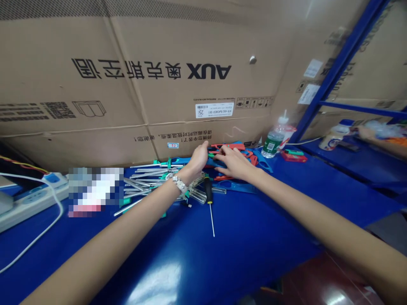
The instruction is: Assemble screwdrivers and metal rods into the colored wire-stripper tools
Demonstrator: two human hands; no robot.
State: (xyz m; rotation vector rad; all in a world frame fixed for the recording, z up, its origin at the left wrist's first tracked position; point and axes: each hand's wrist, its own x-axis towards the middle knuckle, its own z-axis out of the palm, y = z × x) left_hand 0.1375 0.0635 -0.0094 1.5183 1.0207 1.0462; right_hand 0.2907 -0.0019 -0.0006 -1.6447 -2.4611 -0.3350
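Observation:
My left hand [198, 160], with a bracelet at the wrist, is closed at the back of the table; what its fingers hold is hidden. Just right of it, my right hand [234, 163] has bent, parted fingers over red plastic pieces [240, 146], close to a small green piece [211, 155]. Blue plastic pieces [233, 185] lie under and around the red ones. Below my left hand a screwdriver [208, 195] with a black and yellow handle points toward me. Left of it is a pile of metal rods [140, 182] with green parts and clear handles.
A large cardboard box [152, 97] stands upright behind the blue table [190, 262]. On the right are a clear bottle [272, 142], a red box [294, 156] and a blue-capped bottle [333, 136]. A power strip [28, 203] lies left. Another person's hand [365, 133] is far right.

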